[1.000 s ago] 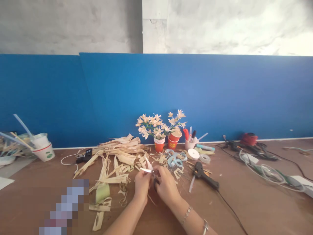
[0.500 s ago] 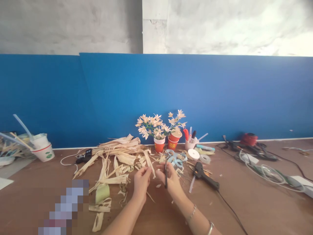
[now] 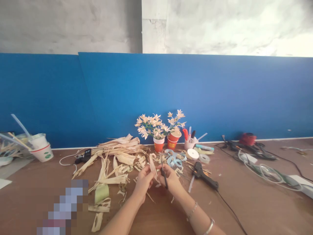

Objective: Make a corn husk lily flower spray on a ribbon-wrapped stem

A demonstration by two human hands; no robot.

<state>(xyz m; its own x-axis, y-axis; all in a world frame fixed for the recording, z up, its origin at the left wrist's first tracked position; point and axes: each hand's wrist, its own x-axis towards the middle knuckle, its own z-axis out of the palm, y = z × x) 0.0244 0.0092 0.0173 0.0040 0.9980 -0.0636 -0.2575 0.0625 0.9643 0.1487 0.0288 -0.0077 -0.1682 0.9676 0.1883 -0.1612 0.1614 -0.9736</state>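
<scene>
My left hand (image 3: 143, 181) pinches a pale strip of dried corn husk (image 3: 152, 163), which stands up between my two hands. A pair of dark-handled scissors (image 3: 164, 178) is held in my right hand (image 3: 172, 179), with the blades pointing up and away from me. The fingertips of both hands come close together at the lower end of the strip; whether the right ones also touch it, I cannot tell. Left of my hands lies a heap of husks (image 3: 122, 147). Husk flowers (image 3: 153, 124) stand behind in an orange-red paper cup (image 3: 158, 146).
A black glue gun (image 3: 205, 176) with its cord lies to the right. Nearby are blue ribbon (image 3: 176, 159), white tape rolls (image 3: 193, 154) and a pen cup (image 3: 190, 143). A green roll (image 3: 101, 193) sits left. Cables (image 3: 269, 174) lie far right; a blue panel (image 3: 220, 98) stands behind.
My hands have come closer together, the left moving slightly right. The husk strip has turned and stands nearer the scissors, which now tilt more to the left at the top.
</scene>
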